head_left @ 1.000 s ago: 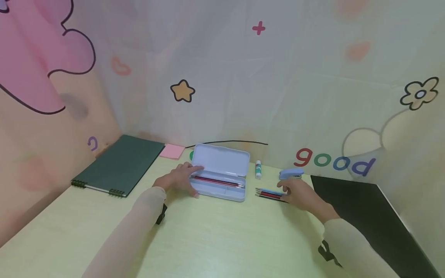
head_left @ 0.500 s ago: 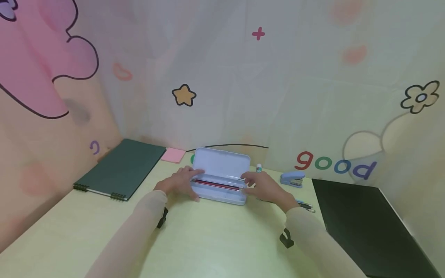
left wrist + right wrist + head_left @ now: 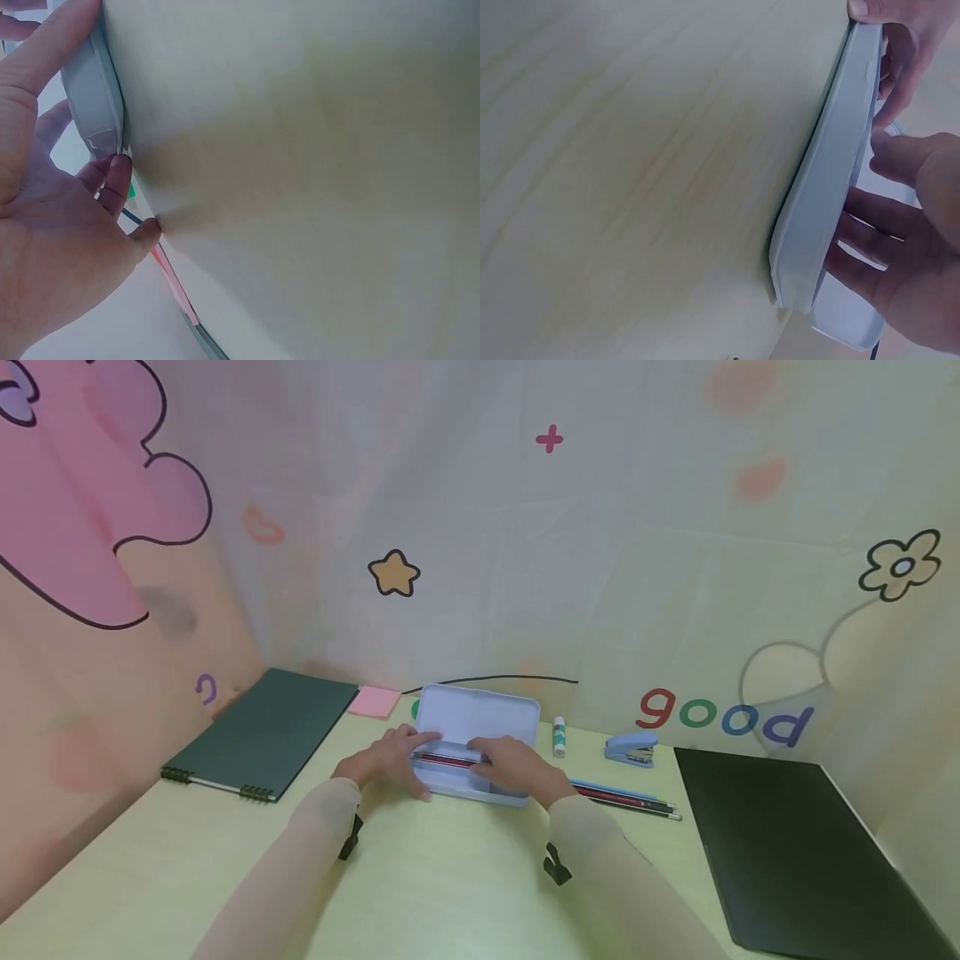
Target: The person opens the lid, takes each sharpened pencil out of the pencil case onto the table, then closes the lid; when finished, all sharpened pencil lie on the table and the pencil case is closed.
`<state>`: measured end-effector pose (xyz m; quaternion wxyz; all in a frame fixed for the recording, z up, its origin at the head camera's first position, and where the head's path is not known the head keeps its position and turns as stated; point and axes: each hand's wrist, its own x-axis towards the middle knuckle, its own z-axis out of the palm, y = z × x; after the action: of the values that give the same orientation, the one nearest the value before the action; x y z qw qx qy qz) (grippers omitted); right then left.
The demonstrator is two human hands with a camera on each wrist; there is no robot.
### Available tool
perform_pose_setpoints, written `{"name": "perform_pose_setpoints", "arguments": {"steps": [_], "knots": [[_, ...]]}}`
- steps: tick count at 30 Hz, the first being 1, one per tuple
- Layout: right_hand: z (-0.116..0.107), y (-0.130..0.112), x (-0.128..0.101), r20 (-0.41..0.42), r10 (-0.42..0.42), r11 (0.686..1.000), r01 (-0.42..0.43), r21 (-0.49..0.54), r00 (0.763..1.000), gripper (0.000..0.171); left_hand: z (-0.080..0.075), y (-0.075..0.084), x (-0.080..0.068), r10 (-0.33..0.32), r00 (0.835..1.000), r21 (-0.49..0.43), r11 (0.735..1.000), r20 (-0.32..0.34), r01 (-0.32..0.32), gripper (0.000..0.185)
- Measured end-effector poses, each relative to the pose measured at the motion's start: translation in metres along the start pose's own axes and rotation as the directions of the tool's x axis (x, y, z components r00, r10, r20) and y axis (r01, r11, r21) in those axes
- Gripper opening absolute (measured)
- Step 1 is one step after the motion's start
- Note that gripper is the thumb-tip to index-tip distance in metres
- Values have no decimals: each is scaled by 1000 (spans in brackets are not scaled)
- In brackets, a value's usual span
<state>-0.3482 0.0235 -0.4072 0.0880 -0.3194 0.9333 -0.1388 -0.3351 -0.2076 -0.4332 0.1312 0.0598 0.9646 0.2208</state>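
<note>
In the head view, the pencil case point(image 3: 481, 713) stands near the middle of the worktop's point(image 3: 420, 885) far edge, its lid tipped back towards that edge. The left hand point(image 3: 386, 757) grips the case's left end, thumb at the near corner, fingers behind. The right hand point(image 3: 516, 763) is over the tray, thumb and forefinger at the dark red pencils point(image 3: 447, 762); I cannot tell whether they pinch one. The work seems to be settling pencils in the tray: best laid parallel to its long wall, with light fingertips. The loose pencils point(image 3: 626, 797) lie to the right, towards the worktop's right side.

In the left wrist view, bent fingertips meet the case's corner; that hold should stop it sliding.

In the right wrist view, fingers reach over the near wall, spread from the thumb, their tips hidden. Lowering gently should avoid tipping the case.
</note>
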Motion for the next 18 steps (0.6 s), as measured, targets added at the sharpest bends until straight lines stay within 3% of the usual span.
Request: {"name": "perform_pose_setpoints", "arguments": {"steps": [8, 18], "knots": [[6, -5, 7, -39, 43, 999, -43, -14, 998, 36, 0, -1, -1, 10, 1000, 5, 1000, 6, -10, 97], [5, -4, 11, 6, 59, 998, -59, -11, 998, 33, -2, 2, -5, 9, 1000, 4, 1000, 4, -9, 97]]}}
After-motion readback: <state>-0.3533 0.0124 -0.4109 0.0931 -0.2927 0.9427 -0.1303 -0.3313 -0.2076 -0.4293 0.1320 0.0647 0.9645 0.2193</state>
